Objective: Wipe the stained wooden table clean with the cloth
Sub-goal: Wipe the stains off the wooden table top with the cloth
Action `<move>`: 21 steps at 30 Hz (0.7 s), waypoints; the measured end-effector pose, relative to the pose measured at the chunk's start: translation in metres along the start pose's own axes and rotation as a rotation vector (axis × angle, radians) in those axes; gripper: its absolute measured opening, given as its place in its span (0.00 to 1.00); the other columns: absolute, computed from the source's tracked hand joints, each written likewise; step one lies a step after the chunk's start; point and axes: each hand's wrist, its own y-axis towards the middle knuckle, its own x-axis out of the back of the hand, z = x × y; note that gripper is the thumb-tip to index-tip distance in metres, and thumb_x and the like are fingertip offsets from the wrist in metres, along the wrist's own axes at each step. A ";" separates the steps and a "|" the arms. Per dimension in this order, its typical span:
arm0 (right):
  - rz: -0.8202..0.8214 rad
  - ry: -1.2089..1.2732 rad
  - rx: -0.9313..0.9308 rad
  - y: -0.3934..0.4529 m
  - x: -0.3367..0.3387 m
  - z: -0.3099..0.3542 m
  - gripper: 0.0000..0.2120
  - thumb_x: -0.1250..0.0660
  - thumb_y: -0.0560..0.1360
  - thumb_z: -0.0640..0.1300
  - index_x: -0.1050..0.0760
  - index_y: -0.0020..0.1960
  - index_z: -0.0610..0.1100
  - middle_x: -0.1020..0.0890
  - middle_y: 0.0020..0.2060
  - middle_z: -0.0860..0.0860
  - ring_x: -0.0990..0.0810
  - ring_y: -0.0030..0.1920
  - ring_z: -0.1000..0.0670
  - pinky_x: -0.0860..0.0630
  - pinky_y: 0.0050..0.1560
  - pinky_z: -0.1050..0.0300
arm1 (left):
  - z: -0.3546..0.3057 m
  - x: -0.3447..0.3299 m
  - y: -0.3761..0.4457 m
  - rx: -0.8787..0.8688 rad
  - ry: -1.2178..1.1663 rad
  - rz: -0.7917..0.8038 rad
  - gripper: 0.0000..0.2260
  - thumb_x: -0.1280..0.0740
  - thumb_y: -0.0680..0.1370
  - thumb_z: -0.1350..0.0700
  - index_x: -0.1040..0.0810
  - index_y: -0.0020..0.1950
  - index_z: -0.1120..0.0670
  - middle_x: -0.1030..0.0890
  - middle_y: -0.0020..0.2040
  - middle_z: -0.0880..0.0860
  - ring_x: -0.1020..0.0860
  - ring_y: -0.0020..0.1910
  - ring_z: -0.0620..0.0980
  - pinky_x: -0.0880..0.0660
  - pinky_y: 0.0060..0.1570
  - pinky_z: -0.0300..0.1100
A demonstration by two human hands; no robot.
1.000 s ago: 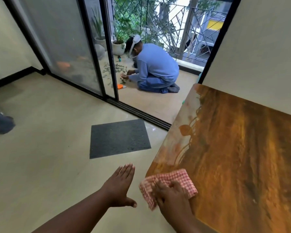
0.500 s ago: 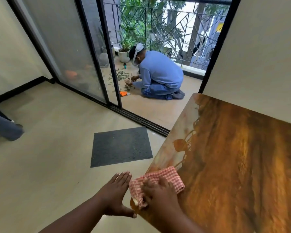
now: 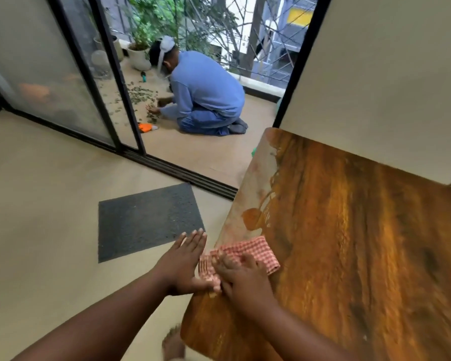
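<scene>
Our right hand (image 3: 245, 278) presses a red-and-white checked cloth (image 3: 248, 252) flat, fingers spread, on the left edge of the glossy brown wooden worktop (image 3: 362, 243). Our left hand (image 3: 185, 261), fingers straight, held just beside that edge, holding nothing. Pale smeared stain (image 3: 261, 183) runs along the far-left edge.

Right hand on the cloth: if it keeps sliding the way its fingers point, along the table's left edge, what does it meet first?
The right hand would push the cloth into the pale smeared stain along the table edge. Nothing solid appears in that line.
</scene>
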 end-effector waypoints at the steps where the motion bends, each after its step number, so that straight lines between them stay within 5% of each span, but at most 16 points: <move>1: -0.009 -0.024 0.038 -0.012 -0.002 -0.005 0.21 0.48 0.77 0.58 0.37 0.70 0.64 0.33 0.71 0.63 0.36 0.70 0.41 0.36 0.60 0.40 | 0.001 0.003 0.008 -0.050 0.029 0.005 0.59 0.56 0.62 0.16 0.67 0.77 0.55 0.69 0.75 0.51 0.71 0.73 0.47 0.74 0.70 0.44; 4: -0.055 -0.073 0.015 -0.038 -0.002 -0.033 0.18 0.46 0.75 0.61 0.30 0.64 0.68 0.25 0.62 0.67 0.22 0.59 0.46 0.24 0.50 0.45 | 0.006 0.011 0.031 -0.150 0.052 0.004 0.57 0.55 0.63 0.16 0.67 0.78 0.54 0.67 0.77 0.52 0.70 0.75 0.48 0.77 0.68 0.43; 8: -0.110 -0.008 -0.262 -0.009 0.007 -0.068 0.18 0.46 0.78 0.60 0.34 0.68 0.67 0.32 0.68 0.67 0.29 0.61 0.49 0.32 0.60 0.50 | 0.015 0.018 0.061 -0.198 0.073 -0.026 0.51 0.57 0.68 0.19 0.66 0.78 0.52 0.68 0.76 0.51 0.70 0.74 0.48 0.77 0.66 0.43; 12: -0.257 0.100 -0.436 0.048 0.027 -0.042 0.17 0.42 0.78 0.57 0.27 0.65 0.59 0.27 0.68 0.59 0.30 0.61 0.44 0.33 0.62 0.49 | 0.023 0.025 0.086 -0.148 0.025 -0.056 0.34 0.58 0.79 0.33 0.61 0.79 0.50 0.66 0.77 0.54 0.69 0.74 0.50 0.70 0.71 0.45; 16: -0.181 0.088 -0.364 0.041 0.012 -0.011 0.20 0.44 0.78 0.59 0.32 0.69 0.60 0.30 0.69 0.60 0.34 0.66 0.43 0.35 0.63 0.45 | 0.030 0.037 0.105 -0.175 -0.005 -0.053 0.26 0.56 0.83 0.42 0.54 0.80 0.47 0.62 0.79 0.55 0.65 0.77 0.52 0.63 0.74 0.47; 21: -0.117 0.032 -0.299 -0.004 0.001 -0.033 0.20 0.48 0.77 0.64 0.33 0.68 0.66 0.30 0.65 0.69 0.29 0.55 0.51 0.31 0.52 0.53 | 0.034 0.051 0.125 -0.192 -0.029 -0.062 0.23 0.48 0.82 0.53 0.44 0.79 0.45 0.56 0.80 0.54 0.60 0.78 0.53 0.61 0.74 0.48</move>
